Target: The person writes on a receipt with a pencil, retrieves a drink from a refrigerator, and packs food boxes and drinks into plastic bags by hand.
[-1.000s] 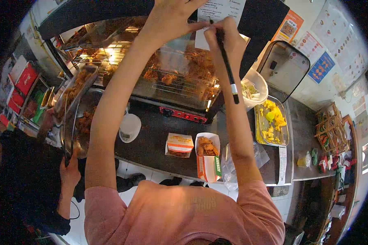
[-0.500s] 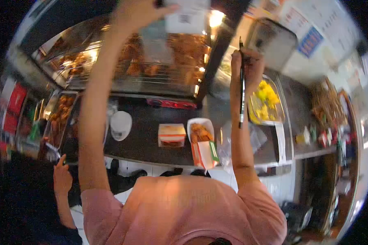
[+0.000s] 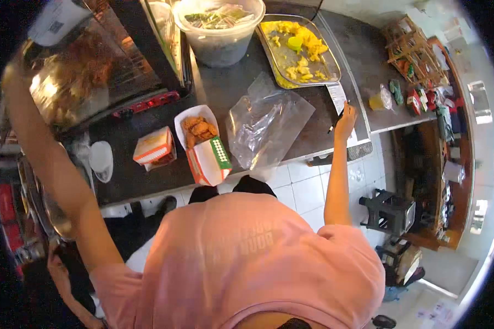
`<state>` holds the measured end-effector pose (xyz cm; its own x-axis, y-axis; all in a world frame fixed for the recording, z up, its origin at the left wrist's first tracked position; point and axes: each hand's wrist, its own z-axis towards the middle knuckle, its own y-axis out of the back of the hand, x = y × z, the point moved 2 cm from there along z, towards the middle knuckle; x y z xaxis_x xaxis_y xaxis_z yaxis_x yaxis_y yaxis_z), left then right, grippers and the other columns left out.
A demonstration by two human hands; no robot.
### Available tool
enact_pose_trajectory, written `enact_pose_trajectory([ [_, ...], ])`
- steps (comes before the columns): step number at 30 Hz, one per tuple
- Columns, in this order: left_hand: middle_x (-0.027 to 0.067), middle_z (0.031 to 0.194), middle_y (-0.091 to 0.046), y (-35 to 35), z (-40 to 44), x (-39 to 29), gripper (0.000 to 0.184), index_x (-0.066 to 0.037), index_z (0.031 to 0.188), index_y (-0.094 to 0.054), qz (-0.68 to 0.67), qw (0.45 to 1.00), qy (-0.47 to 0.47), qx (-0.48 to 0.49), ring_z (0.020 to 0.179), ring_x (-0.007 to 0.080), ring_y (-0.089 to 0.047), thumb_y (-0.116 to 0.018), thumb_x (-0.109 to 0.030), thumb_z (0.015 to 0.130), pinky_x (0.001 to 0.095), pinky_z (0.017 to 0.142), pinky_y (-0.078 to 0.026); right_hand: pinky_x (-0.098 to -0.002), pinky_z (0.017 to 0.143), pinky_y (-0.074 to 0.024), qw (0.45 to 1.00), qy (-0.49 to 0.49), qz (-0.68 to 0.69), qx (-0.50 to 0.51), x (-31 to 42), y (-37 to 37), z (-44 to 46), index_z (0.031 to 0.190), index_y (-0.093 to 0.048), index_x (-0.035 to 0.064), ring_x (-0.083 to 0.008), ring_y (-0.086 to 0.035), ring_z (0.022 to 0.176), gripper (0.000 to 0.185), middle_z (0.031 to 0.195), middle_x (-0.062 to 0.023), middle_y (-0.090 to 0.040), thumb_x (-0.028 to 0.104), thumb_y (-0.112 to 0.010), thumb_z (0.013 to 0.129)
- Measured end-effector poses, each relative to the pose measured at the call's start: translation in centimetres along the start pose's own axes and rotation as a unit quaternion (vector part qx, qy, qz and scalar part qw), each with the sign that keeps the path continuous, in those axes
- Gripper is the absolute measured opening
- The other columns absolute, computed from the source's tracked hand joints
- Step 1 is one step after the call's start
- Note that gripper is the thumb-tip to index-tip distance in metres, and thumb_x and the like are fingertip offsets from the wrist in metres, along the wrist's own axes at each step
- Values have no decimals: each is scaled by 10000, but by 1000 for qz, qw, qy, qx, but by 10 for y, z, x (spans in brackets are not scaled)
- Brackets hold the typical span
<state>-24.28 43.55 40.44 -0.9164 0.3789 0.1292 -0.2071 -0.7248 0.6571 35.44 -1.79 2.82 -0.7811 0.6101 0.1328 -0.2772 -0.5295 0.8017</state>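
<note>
Receipt [image 3: 335, 94] is lying on the counter [image 3: 313, 131], its long axis running from the near right corner of the tray [image 3: 284, 56] toward the counter's front edge. The right hand [image 3: 346, 122] is covering its middle, so the strip is passing beneath the fingers, with print showing on the far side and a plain stretch on the near side. That hand is by far the nearer; the left hand [image 3: 13, 77] is hanging at the opposite margin of the view, beside the cabinet [image 3: 148, 46].

The right fingers are pinching a pen [image 3: 332, 128], which is slanting off the paper toward the left and front. Whether they are also pressing on the receipt, one cannot tell. The left fingers are blurring into shadow, so their state cannot be told.

Yellow food [image 3: 313, 46] is filling part of the tray. A clear bag [image 3: 266, 126] is lying left of the receipt; beyond it, an open box [image 3: 214, 164] is holding chicken [image 3: 199, 130], and a closed box [image 3: 155, 148] is sitting just beside that. A tub [image 3: 225, 46] is standing between tray and cabinet.
</note>
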Motion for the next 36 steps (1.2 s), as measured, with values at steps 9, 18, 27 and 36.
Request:
enact_pose_trajectory([
  [9,119,1053,-545,31,-35,-59,455,-26,1115,-444,58,998,24,-8,944,211,-534,-606,-256,757,315,820,-423,-401,819,-385,947,-20,264,183,55,-4,-12,1003,-535,50,-310,-487,935,245,1032,-126,-516,100,-522,764],
  [18,112,983,-575,13,-131,-351,473,3,1047,-471,-404,914,3,21,880,203,-562,-680,-238,698,317,778,-448,-465,990,-237,827,304,322,347,111,-5,-114,1186,-480,181,-302,-326,1203,481,1320,-92,-342,193,-607,723],
  [27,281,1106,-459,-229,-351,-451,700,52,1166,-326,-443,810,246,294,1062,367,-452,-722,-197,646,382,876,-383,-454,1003,-210,821,200,378,379,63,-1,-111,1094,-569,148,-311,-344,1195,319,1231,-108,-449,97,-537,781],
  [36,123,651,-520,-26,-327,-449,317,0,645,-525,-448,785,346,250,628,258,-519,-471,-220,867,364,593,-392,-459,1019,-178,803,198,389,405,52,5,-109,1141,-537,172,-309,-332,1199,345,1266,-91,-415,116,-524,801],
])
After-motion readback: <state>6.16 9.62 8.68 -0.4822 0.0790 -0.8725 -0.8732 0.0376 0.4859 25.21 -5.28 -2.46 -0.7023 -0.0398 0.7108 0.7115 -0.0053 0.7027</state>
